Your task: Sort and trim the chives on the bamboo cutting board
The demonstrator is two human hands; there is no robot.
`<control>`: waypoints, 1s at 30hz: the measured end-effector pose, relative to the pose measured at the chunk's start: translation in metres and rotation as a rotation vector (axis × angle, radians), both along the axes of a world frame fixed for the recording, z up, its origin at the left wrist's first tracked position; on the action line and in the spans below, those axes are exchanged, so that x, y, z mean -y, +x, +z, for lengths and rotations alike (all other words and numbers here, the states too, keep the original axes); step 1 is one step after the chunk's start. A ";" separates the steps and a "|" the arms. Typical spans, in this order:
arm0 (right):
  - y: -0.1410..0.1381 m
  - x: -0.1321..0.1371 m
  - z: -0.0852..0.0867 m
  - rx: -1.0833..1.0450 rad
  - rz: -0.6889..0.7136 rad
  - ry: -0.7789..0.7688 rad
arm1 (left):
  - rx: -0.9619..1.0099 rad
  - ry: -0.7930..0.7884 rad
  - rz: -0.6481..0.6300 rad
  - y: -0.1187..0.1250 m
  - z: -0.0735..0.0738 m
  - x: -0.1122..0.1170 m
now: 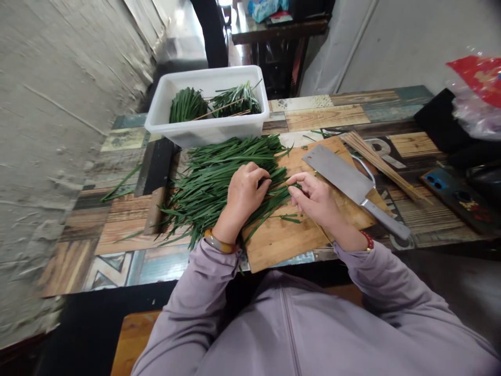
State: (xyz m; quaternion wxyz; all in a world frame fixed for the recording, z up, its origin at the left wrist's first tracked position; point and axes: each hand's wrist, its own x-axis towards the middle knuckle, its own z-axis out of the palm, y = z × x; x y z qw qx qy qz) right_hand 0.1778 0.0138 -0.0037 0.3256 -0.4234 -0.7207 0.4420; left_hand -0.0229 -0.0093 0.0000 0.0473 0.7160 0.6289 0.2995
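Long green chives (223,175) lie in a wide heap on the table and over the left part of a wooden cutting board (277,245). My left hand (247,189) is over the heap with curled fingers, thumb and forefinger pinching chives. Just to its right, my right hand (315,201) is closed in a pinch near the chive ends. A thin bamboo skewer (325,234) runs beneath this hand, its far part hidden by the fingers. Short cut chive pieces (290,218) lie on the board below my right hand.
A cleaver (340,175) rests on the board's right side, beside a bundle of bamboo skewers (385,164). Behind the heap stands a white plastic tub (156,117) holding chive bunches. A dark block (154,167) sits left; a phone-like object (456,196) lies right.
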 end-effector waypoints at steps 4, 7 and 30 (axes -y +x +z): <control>0.000 0.001 0.002 0.002 -0.002 -0.003 | 0.057 0.015 -0.009 0.002 0.002 0.000; 0.000 0.001 0.003 -0.003 -0.005 -0.005 | 0.163 0.041 0.004 0.002 0.004 0.000; 0.001 -0.001 0.000 0.007 -0.006 -0.001 | 0.349 -0.015 -0.144 0.008 0.011 0.003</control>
